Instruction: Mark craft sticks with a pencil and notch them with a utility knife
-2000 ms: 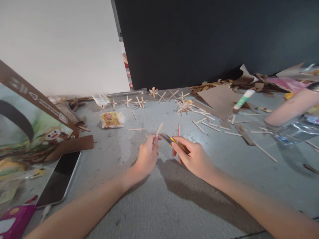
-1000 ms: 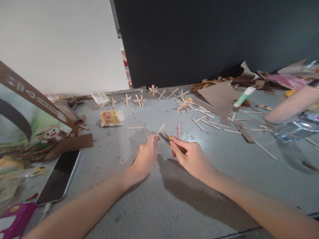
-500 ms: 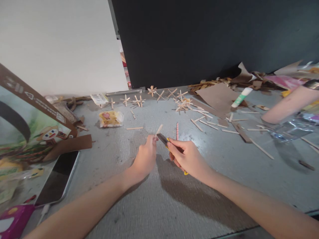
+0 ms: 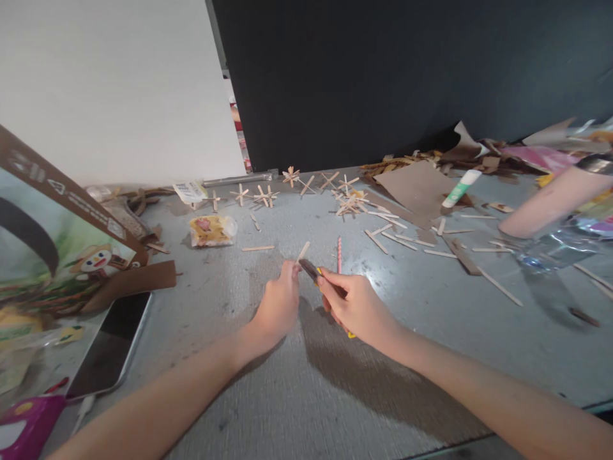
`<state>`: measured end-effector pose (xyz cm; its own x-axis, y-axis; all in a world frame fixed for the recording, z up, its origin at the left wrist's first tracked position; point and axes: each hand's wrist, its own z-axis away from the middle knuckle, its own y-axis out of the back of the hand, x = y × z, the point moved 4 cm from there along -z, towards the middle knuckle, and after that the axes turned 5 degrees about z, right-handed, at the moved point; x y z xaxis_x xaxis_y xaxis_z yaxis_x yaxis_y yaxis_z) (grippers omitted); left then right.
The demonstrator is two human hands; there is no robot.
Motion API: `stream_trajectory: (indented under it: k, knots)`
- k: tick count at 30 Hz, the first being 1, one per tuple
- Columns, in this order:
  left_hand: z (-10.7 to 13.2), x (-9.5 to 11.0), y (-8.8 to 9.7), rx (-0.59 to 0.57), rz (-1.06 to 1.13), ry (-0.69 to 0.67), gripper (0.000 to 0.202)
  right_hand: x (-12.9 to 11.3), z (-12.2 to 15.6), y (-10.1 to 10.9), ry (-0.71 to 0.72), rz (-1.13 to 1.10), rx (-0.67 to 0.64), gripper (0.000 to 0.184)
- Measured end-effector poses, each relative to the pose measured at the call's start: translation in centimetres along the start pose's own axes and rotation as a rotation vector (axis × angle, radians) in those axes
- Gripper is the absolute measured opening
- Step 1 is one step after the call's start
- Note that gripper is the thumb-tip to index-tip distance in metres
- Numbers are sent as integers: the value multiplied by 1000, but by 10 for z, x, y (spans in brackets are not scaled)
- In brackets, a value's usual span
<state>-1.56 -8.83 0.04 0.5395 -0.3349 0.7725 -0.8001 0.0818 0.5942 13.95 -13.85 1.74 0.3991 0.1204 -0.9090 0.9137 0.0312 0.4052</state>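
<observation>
the thin wooden stick [image 4: 303,250] stands out from the fingertips of the left hand [image 4: 280,299], in the middle of the work area; its free end points forward and leans a little to the right, and its lower end is hidden in the grip. the left hand is the nearer one, because its fingers are pressed together around this stick. the right hand [image 4: 357,306] is clamped on the utility knife [image 4: 310,271], which has dark and yellow parts. the front of the knife points forward and to the left, so its long axis crosses the line of the stick just beside the left fingertips; whether the edge touches the wood, i cannot tell. behind the right hand, a pink striped rod [image 4: 340,254] lies on the grey table [image 4: 230,396]. farther forward there are a loose stick [image 4: 258,248], a small yellow packet [image 4: 211,230] and a heap of crossed sticks [image 4: 352,202]. to the right i see a green and white tube [image 4: 461,188] and a pink cylinder [image 4: 550,201]; to the left, a phone [image 4: 111,342]. at the back stand a white wall [image 4: 110,83] and a black panel [image 4: 407,76].
</observation>
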Motion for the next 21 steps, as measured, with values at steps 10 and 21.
stream_trajectory:
  k: [10,21]
  knots:
    - [-5,2,2,67,79,-93,27,0,-3,-8,-159,-424,-110,38]
    - [-9,-2,-6,-55,554,119,38,3,0,-18,-275,-644,-133,35]
